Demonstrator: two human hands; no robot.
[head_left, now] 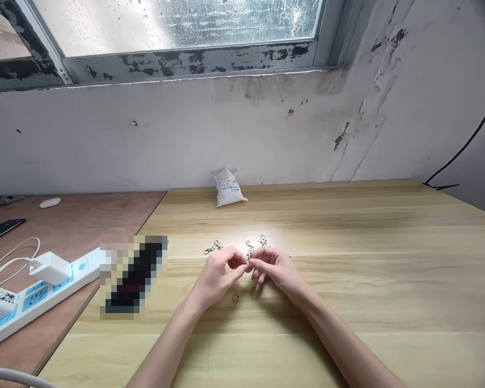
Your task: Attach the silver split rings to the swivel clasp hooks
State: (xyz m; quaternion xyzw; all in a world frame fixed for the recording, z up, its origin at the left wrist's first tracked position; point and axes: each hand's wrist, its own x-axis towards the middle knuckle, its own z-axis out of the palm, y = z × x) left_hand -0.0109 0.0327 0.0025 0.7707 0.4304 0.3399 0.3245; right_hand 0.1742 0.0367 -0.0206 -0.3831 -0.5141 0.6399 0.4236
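Nearest, lower left: thick pale-grey cable (18, 373). Small round silver metal ring (235, 298) lies flat on the light wood-grain table (388, 302), alone, just this side of the fingertips. Left hand (218, 275) and right hand (278, 267): thumbs and forefingers pinched, tips meeting, both on a small silver metal piece (248, 261), mostly hidden; exact shape can't be told. Silver metal swivel clasps sit just past the hands: left cluster (213, 247), middle cluster (249, 249), right cluster (263, 240). Can't tell if the middle one joins the held piece. Off left: pixelated dark patch, then white power strip with blue sockets (81, 272). Far edge: white printed packet (228, 188), upright near the stained white wall (178, 134). Grey-framed wet window (242, 27) above.
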